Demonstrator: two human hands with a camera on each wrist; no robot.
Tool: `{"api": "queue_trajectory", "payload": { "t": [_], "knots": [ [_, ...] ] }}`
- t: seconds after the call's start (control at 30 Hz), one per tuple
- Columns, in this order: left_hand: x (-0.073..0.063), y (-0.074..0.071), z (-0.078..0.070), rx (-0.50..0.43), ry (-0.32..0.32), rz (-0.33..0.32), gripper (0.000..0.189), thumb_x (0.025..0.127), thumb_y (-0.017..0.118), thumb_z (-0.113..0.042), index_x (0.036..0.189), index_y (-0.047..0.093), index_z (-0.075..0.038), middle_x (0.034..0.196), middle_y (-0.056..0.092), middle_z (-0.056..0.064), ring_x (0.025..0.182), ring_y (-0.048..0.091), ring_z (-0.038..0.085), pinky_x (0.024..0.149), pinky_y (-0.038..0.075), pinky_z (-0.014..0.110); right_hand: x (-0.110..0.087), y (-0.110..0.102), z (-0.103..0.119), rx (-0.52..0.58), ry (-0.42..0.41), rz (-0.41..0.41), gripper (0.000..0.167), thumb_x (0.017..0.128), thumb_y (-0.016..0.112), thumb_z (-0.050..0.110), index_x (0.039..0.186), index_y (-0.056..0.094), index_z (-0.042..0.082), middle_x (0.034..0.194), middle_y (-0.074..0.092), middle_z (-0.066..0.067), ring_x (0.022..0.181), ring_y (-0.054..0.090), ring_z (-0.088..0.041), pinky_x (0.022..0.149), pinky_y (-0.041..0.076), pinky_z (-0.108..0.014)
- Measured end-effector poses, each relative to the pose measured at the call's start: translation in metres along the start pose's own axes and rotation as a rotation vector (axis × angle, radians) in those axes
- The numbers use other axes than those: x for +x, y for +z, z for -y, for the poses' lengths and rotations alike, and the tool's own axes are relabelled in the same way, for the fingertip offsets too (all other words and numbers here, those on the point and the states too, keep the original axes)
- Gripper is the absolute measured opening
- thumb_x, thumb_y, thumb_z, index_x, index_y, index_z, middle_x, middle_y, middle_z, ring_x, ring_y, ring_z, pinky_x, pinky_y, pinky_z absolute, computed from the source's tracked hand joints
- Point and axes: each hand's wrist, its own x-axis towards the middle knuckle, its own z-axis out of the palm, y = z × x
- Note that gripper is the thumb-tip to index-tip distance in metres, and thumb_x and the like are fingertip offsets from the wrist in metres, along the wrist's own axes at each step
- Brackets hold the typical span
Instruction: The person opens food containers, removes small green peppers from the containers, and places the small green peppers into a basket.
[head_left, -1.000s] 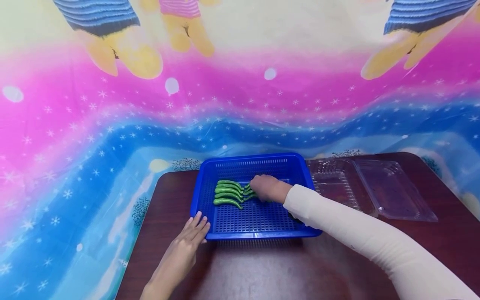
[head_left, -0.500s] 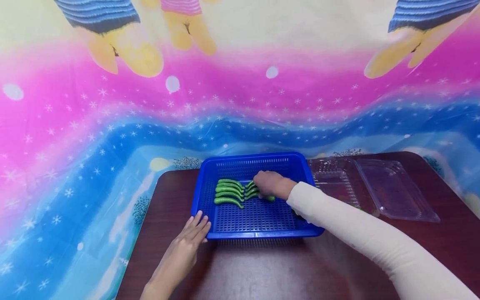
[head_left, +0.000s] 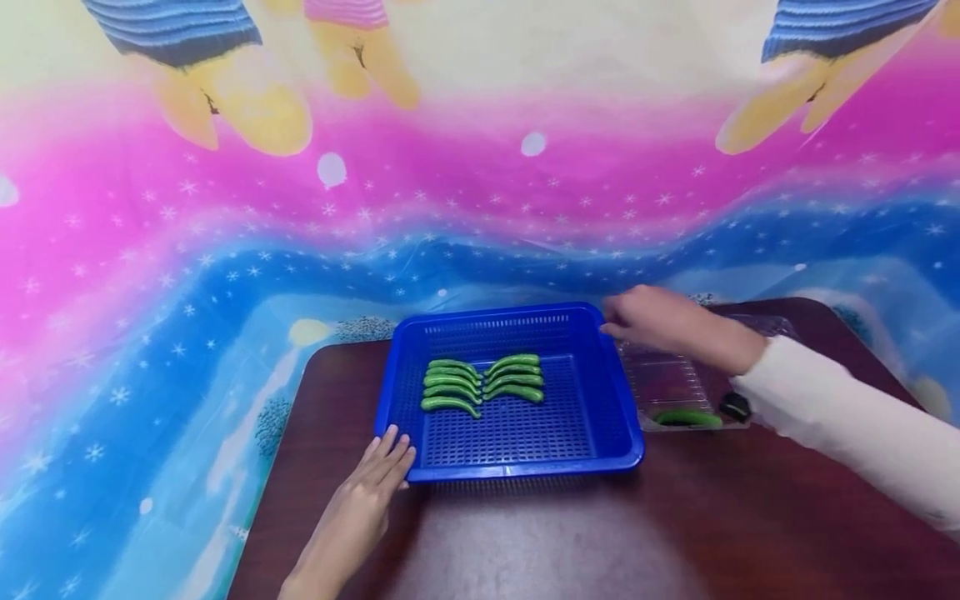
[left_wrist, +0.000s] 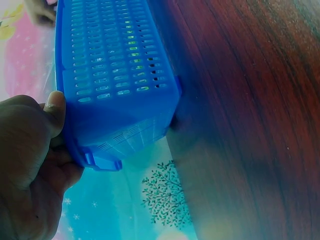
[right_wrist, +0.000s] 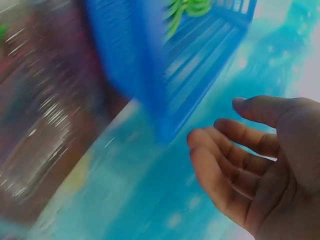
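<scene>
In the head view, green chili peppers point(head_left: 448, 391) lie in two facing columns inside the blue plastic basket point(head_left: 510, 469), stems meeting in the middle. My left hand point(head_left: 357, 500) holds the basket's front left corner; in the left wrist view its thumb point(left_wrist: 56, 106) touches the rim and its fingers bend around the corner. My right hand point(head_left: 660, 321) is in the air just past the basket's right back corner. The right wrist view shows its fingers loosely curled, holding nothing. One more green chili pepper point(head_left: 688, 418) lies in the clear plastic container point(head_left: 663, 379) right of the basket.
The clear container's lid point(head_left: 772, 322) is folded open on the right, partly hidden by the right arm. All stands on a dark brown wooden table point(head_left: 525, 542). A printed cloth point(head_left: 480, 192) in pink and blue hangs behind.
My right hand has left the peppers and swung right, out of the basket, uncovering the right column and the pepper in the container. My left hand has stayed on the corner.
</scene>
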Motion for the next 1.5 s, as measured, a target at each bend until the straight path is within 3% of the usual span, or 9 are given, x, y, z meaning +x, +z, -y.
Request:
{"api": "queue_trajectory", "payload": {
  "t": [0.17,0.27,0.5,0.63,0.83,1.03,1.13,1.27,1.5],
  "knots": [
    [-0.003,-0.003,0.0,-0.002,-0.006,-0.015,0.065,0.114,0.017,-0.028,0.122,0.073,0.003,0.128,0.072,0.018,0.13,0.063,0.036,0.122,0.037,0.04,-0.036,0.017,-0.048,0.014,0.021,0.131,0.006,0.092,0.073,0.014,0.093,0.071,0.008,0.073,0.064,0.004,0.059,0.053,-0.009,0.052,0.049,-0.024],
    [-0.004,-0.004,0.001,-0.006,-0.004,-0.024,0.065,0.114,0.017,-0.028,0.122,0.073,0.004,0.127,0.072,0.018,0.129,0.063,0.037,0.126,0.031,0.035,-0.047,0.035,-0.066,0.028,0.039,0.245,0.01,0.089,0.076,0.013,0.082,0.068,0.011,0.067,0.06,0.005,0.056,0.051,-0.008,0.05,0.046,-0.023],
    [-0.003,-0.003,0.001,-0.018,0.005,-0.037,0.064,0.114,0.018,-0.028,0.121,0.073,0.005,0.126,0.072,0.019,0.128,0.063,0.038,0.129,0.022,0.029,-0.06,0.064,-0.072,0.099,0.09,0.389,0.019,0.086,0.081,0.014,0.078,0.064,0.011,0.07,0.059,0.0,0.054,0.055,-0.011,0.05,0.045,-0.023],
    [-0.001,-0.002,0.001,-0.013,0.01,-0.04,0.065,0.114,0.017,-0.028,0.121,0.073,0.004,0.126,0.072,0.019,0.128,0.063,0.038,0.13,0.023,0.03,-0.063,0.074,-0.072,0.081,0.078,0.402,0.02,0.084,0.082,0.011,0.082,0.062,0.012,0.074,0.057,0.001,0.058,0.053,-0.012,0.05,0.042,-0.024],
    [-0.001,-0.002,-0.001,-0.011,0.014,-0.043,0.066,0.114,0.017,-0.028,0.12,0.073,0.004,0.125,0.073,0.02,0.127,0.064,0.038,0.129,0.022,0.029,-0.065,0.088,-0.073,0.019,0.022,0.344,0.02,0.081,0.077,-0.001,0.079,0.063,0.014,0.071,0.056,0.005,0.061,0.044,-0.011,0.051,0.036,-0.023],
    [-0.001,-0.002,-0.001,-0.013,0.02,-0.05,0.065,0.114,0.017,-0.028,0.119,0.073,0.005,0.125,0.073,0.02,0.126,0.065,0.039,0.13,0.023,0.029,-0.067,0.09,-0.075,0.035,0.023,0.298,0.018,0.084,0.077,-0.002,0.082,0.065,0.012,0.071,0.059,0.004,0.061,0.047,-0.009,0.052,0.039,-0.022],
    [-0.001,-0.002,-0.001,-0.009,0.026,-0.054,0.065,0.114,0.017,-0.027,0.119,0.073,0.005,0.124,0.073,0.02,0.126,0.065,0.039,0.13,0.023,0.029,-0.066,0.084,-0.074,0.062,0.047,0.28,0.013,0.089,0.075,0.003,0.084,0.067,0.011,0.07,0.061,0.004,0.058,0.052,-0.008,0.05,0.043,-0.021],
    [0.0,-0.002,-0.001,-0.004,0.029,-0.057,0.064,0.114,0.017,-0.026,0.118,0.074,0.005,0.124,0.073,0.02,0.125,0.065,0.038,0.129,0.026,0.031,-0.061,0.071,-0.072,0.08,0.028,0.166,0.011,0.092,0.075,0.012,0.083,0.071,0.014,0.066,0.062,0.005,0.054,0.053,-0.005,0.047,0.044,-0.021],
    [-0.001,0.0,-0.001,-0.002,0.03,-0.046,0.065,0.114,0.017,-0.028,0.119,0.074,0.004,0.125,0.073,0.019,0.126,0.065,0.038,0.128,0.029,0.032,-0.048,0.046,-0.07,0.051,0.024,0.022,0.012,0.09,0.07,-0.005,0.098,0.077,0.002,0.074,0.07,-0.002,0.056,0.05,-0.008,0.046,0.042,-0.021]
  ]
}}
